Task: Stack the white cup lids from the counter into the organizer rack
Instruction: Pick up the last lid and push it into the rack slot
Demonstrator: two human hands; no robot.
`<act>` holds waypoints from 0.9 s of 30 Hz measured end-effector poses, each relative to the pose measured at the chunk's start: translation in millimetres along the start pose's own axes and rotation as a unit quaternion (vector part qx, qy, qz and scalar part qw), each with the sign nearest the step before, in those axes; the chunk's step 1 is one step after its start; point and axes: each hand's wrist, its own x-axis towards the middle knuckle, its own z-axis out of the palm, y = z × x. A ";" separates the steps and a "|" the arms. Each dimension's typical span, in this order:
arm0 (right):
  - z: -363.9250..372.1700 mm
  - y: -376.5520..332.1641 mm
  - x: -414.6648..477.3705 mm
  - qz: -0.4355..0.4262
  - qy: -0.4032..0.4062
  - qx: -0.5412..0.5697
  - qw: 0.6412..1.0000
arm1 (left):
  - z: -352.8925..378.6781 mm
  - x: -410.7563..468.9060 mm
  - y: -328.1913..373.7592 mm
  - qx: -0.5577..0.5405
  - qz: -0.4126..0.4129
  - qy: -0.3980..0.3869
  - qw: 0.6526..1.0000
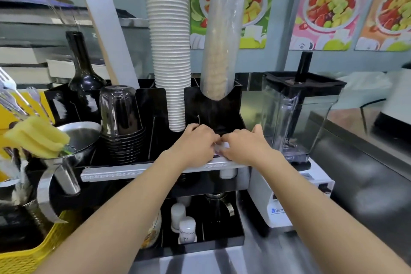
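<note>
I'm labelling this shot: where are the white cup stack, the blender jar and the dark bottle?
white cup stack (170,51): head view, mid-column.
blender jar (295,118): head view, clear front wall.
dark bottle (85,83): head view, shoulder.

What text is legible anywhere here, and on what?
Nothing reads cleanly.
Blender base: blue logo and blue lettering on the front, too blurred to quote.
Blender base, top right: barcode-like sticker, too small to read.
Posters: small round marks near the bottom, unreadable.
Small white bottle: dark marks, not legible.
Both hands hold something white at the rack; no print shows.
</note>
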 end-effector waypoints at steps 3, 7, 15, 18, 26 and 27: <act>-2.0 2.7 8.1 0.001 -0.038 -0.019 0.999 | -0.8 -1.9 0.4 0.017 0.011 0.072 0.997; -1.2 7.5 10.5 0.000 -0.070 0.005 0.998 | -0.8 -6.6 3.3 0.065 0.007 0.094 0.993; 1.8 7.9 9.3 0.006 -0.079 0.012 0.997 | 2.4 -6.5 2.4 0.100 -0.002 0.058 0.993; 2.7 8.5 10.4 0.013 -0.073 -0.002 0.997 | 2.1 -7.6 2.9 0.110 -0.003 0.041 0.993; 8.0 10.9 7.3 -0.011 0.030 0.034 0.999 | 3.5 -6.8 -0.9 0.113 0.008 0.015 0.993; 10.4 12.3 7.9 -0.017 0.052 0.042 0.998 | 5.0 -5.7 -0.3 0.124 0.010 0.018 0.992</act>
